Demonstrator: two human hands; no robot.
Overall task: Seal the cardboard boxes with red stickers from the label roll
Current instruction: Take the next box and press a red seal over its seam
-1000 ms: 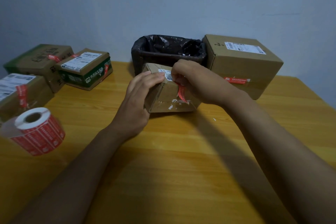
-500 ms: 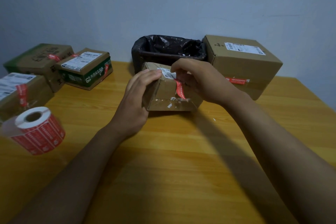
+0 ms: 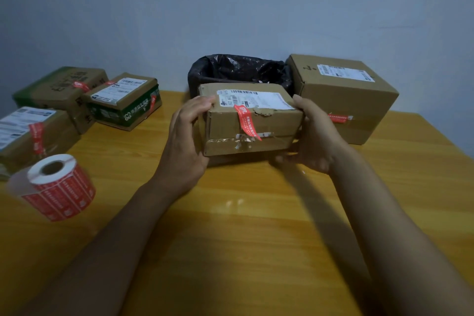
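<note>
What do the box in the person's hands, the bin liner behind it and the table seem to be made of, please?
Box: matte brown corrugated cardboard, torn top edge. Bin liner: thin black plastic film, crinkled and glinting. Table: glossy yellow wood or wood-look laminate, with visible grain and reflections.

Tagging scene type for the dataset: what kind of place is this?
Likely a small home or office parcel-packing spot: labelled cardboard boxes on a wooden table, a label roll, and a bin against a bare wall.

Pretty dim overall, bluish-grey cast on the wall [image 3: 256, 7]. Soft glare patch on the wooden table [image 3: 236, 202], arm shadows stretching toward the near edge. Wide-angle bend at the borders. Label roll [image 3: 55, 186] smeared and soft; corners murky, mildly noisy.
</note>
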